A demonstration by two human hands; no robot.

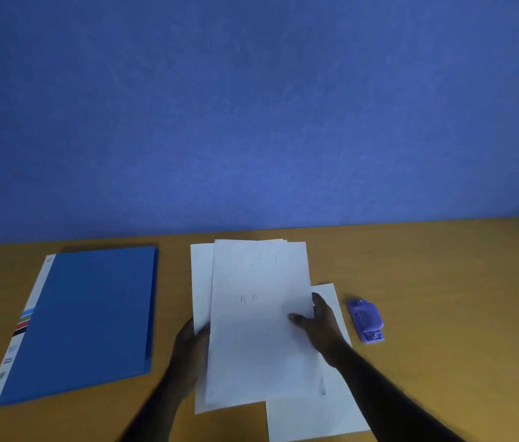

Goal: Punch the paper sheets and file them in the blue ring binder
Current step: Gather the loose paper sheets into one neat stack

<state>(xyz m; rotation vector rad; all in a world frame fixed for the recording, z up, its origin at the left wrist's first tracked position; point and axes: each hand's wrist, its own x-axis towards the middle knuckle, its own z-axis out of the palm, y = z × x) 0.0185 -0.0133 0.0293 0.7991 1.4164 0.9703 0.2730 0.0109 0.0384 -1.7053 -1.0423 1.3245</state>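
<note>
Both hands hold the white paper sheets (258,320) over the wooden table (443,282). The left hand (189,349) grips the left edge, fingers closed around it. The right hand (323,327) pinches the right edge, thumb on top and fingers under. The closed blue ring binder (89,317) lies flat, well left of the left fingers. The purple hole punch (366,320) sits near the right fingers.

Head view — looking down, close over table (443,266).
</note>
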